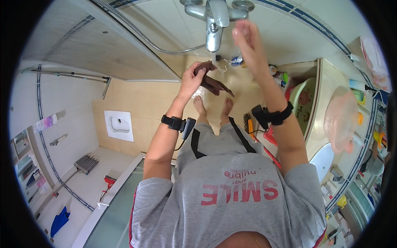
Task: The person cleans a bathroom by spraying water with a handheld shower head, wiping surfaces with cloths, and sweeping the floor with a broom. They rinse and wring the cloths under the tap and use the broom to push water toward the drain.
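Under the spout of a chrome wall-mounted mixer tap (214, 38), from which water runs, my left hand (192, 79) grips a dark brown, limp wet thing (212, 83), perhaps a cloth or glove. The thing hangs down to the right over the tiled floor. My right hand (247, 38) is raised just right of the tap, wet and a little blurred, with its fingers partly curled and nothing visible in them. Whether it touches the tap's right side I cannot tell.
A metal shower hose (149, 43) runs left from the tap beside a glass panel (102, 34). Bottles (273, 69) stand on the floor at right, near a green basin (305, 102), a brush (248, 124) and a counter with a pink basin (341, 121). A squat toilet (118, 125) lies left.
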A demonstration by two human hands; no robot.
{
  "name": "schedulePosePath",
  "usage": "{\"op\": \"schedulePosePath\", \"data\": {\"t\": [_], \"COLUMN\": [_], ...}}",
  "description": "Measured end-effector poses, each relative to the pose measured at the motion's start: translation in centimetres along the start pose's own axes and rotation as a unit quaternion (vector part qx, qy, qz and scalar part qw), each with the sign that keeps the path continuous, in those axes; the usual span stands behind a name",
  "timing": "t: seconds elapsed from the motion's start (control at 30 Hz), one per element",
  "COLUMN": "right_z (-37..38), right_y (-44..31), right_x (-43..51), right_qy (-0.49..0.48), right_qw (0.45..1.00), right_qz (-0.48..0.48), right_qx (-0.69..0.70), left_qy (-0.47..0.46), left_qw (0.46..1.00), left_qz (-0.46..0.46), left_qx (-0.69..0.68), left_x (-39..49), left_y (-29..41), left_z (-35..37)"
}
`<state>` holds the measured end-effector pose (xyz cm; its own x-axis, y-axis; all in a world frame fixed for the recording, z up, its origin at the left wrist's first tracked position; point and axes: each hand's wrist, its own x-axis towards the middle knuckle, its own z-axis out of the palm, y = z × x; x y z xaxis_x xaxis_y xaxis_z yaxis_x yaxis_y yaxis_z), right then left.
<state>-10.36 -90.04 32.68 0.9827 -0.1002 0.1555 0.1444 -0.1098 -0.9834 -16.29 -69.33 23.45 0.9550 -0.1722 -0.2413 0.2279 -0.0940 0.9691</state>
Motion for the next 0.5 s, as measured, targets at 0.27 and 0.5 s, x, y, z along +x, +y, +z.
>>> {"op": "schedulePosePath", "data": {"t": [0.27, 0.5], "right_z": [2.9, 1.6], "right_y": [-8.0, -7.2], "right_x": [4.1, 3.8], "right_qy": [-0.044, -0.084], "right_qw": [0.905, 0.904], "right_qz": [-0.309, -0.284], "right_qx": [-0.290, -0.307], "left_qy": [-0.017, 0.057], "left_qw": [0.998, 0.995], "left_qz": [-0.029, -0.082], "left_qx": [-0.059, -0.025], "left_x": [-0.9, 0.0], "left_y": [0.2, 1.3], "left_z": [0.1, -1.1]}}
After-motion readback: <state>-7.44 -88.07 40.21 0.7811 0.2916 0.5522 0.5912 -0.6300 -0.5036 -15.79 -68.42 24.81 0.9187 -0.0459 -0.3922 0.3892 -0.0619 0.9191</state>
